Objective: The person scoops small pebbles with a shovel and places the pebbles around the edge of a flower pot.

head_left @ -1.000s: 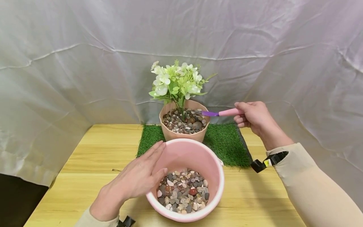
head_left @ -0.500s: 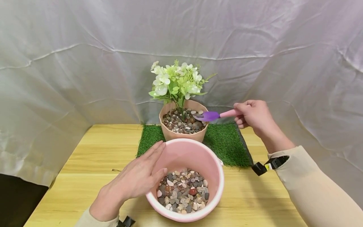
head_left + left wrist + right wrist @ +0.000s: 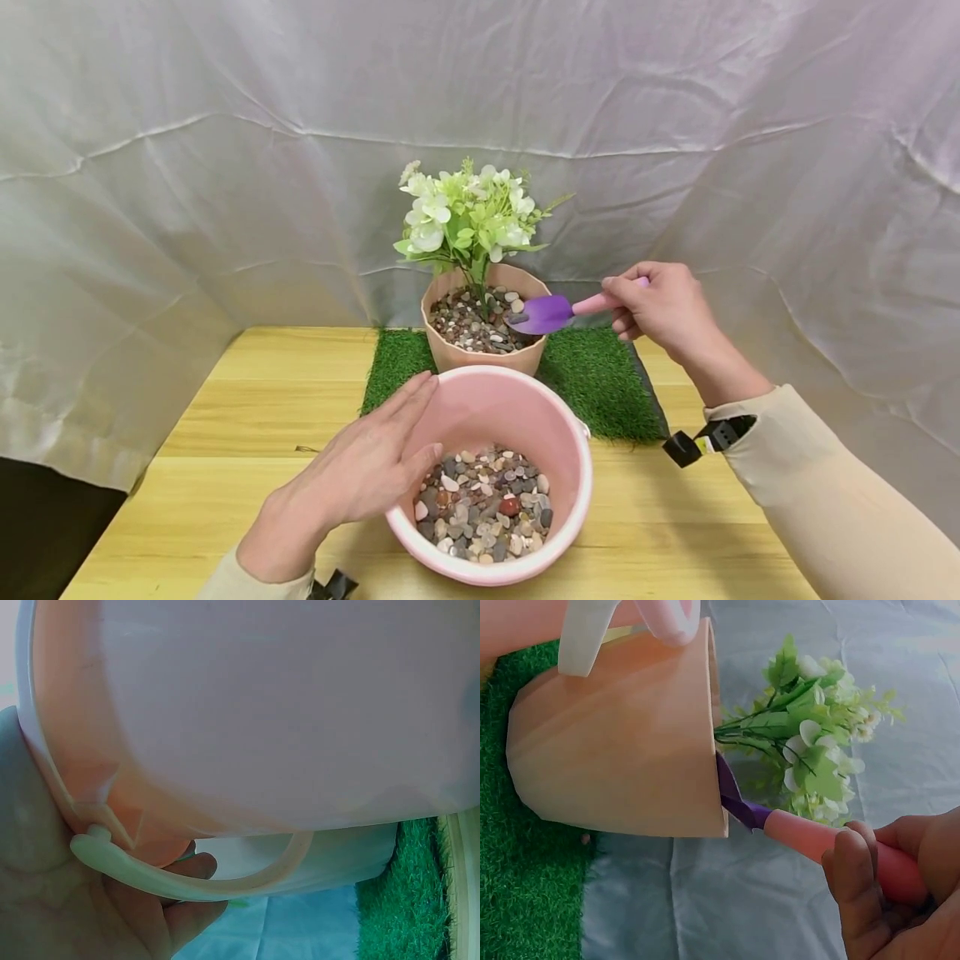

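My right hand (image 3: 660, 312) grips the pink handle of a small garden trowel (image 3: 546, 315). Its purple blade reaches over the right rim of a peach flower pot (image 3: 487, 361), tilted, with the tip by the pebbles inside. A grey pebble shows at the blade's tip. White flowers with green leaves (image 3: 468, 217) stand upright in the pot. My left hand (image 3: 367, 467) rests on the left rim of a pink bucket (image 3: 573, 500), fingers fairly straight outside, thumb over the rim. Pebbles (image 3: 487, 500) cover the bucket's bottom. In the left wrist view, the bucket's pale handle (image 3: 187, 885) hangs beside the fingers.
The pot stands on a green artificial grass mat (image 3: 600, 387), right behind the bucket. Both are on a wooden table (image 3: 247, 400). A grey cloth (image 3: 300, 208) hangs behind and at the sides. A small dark thin item (image 3: 306, 450) lies left of the bucket.
The trowel has moved slightly left and toward the bucket, and its blade has turned to show more purple face. Light pebbles now show near the pot's right side. My left hand has stayed put.
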`<state>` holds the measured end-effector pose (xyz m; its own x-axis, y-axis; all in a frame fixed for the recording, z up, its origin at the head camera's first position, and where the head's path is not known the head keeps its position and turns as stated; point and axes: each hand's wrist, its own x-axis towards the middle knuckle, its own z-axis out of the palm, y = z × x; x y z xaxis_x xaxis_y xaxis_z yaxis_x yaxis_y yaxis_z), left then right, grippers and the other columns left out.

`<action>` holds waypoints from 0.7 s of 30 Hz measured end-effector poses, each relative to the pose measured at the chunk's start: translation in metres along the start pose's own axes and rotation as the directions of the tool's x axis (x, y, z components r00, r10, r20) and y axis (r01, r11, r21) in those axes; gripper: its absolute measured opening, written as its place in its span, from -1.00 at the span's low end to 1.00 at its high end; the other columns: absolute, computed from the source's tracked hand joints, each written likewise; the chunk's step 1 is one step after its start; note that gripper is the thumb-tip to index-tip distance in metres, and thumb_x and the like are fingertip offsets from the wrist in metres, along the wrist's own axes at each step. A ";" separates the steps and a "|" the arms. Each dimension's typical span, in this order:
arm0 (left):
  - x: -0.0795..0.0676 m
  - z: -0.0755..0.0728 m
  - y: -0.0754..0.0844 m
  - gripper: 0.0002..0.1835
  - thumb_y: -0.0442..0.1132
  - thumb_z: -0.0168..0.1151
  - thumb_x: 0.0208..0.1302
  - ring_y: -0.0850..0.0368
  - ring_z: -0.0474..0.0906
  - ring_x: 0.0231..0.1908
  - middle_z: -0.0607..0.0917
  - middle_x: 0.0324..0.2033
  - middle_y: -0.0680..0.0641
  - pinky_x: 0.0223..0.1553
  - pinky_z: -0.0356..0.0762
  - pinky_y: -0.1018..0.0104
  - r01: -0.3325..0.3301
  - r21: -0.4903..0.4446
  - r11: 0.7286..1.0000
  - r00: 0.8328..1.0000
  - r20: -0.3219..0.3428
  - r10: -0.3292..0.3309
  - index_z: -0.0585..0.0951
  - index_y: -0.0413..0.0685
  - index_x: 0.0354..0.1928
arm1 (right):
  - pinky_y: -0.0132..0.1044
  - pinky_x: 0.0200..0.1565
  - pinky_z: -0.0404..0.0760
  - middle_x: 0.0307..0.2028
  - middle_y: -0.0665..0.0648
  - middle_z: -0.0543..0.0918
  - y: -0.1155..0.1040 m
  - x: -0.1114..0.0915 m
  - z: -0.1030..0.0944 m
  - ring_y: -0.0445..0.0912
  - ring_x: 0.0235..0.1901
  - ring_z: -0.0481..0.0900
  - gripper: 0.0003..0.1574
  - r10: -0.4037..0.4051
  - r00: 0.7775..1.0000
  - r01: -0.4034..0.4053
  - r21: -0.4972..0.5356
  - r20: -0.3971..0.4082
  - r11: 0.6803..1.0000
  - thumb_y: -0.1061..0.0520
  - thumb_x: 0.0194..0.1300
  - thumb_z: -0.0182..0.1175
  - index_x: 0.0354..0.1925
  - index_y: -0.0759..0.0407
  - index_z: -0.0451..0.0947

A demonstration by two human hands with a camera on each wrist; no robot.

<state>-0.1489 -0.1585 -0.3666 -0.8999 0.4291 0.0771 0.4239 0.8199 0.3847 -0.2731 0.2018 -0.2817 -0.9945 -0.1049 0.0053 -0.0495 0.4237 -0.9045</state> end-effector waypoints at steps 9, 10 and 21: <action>0.000 0.000 0.000 -0.15 0.11 0.10 0.57 -0.08 0.07 0.64 -0.02 0.70 -0.06 0.62 0.14 -0.09 -0.004 -0.013 1.000 1.000 -0.002 0.004 0.06 -0.08 0.69 | -0.16 -0.41 0.83 -0.23 0.07 0.88 -0.010 0.002 0.010 -0.04 -0.56 0.73 -0.63 -0.039 0.998 0.031 -0.128 -0.054 0.991 -0.02 0.54 0.21 -0.11 0.30 0.66; 0.000 0.000 0.000 -0.15 0.12 0.10 0.57 -0.08 0.06 0.64 -0.02 0.70 -0.06 0.62 0.14 -0.09 -0.004 -0.013 1.000 1.000 -0.002 0.004 0.05 -0.08 0.69 | -0.16 -0.41 0.83 -0.23 0.07 0.88 -0.009 0.002 0.010 -0.04 -0.56 0.74 -0.63 -0.038 0.998 0.030 -0.127 -0.057 0.991 -0.02 0.55 0.20 -0.10 0.30 0.67; 0.000 0.000 0.001 -0.14 0.15 0.08 0.57 -0.08 0.04 0.64 -0.05 0.70 -0.04 0.62 0.12 -0.12 0.013 -0.021 1.000 1.000 0.006 -0.013 0.03 -0.05 0.70 | -0.21 -0.39 0.84 -0.19 0.04 0.88 0.000 0.000 0.003 -0.17 -0.58 0.67 -0.54 -0.022 0.999 0.022 0.000 -0.048 1.000 -0.05 0.56 0.21 -0.01 0.37 0.62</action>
<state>-0.1485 -0.1581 -0.3664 -0.9047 0.4208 0.0668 0.4101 0.8174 0.4045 -0.2729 0.1994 -0.2828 -0.9964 -0.0710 0.0454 -0.0712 0.4209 -0.9043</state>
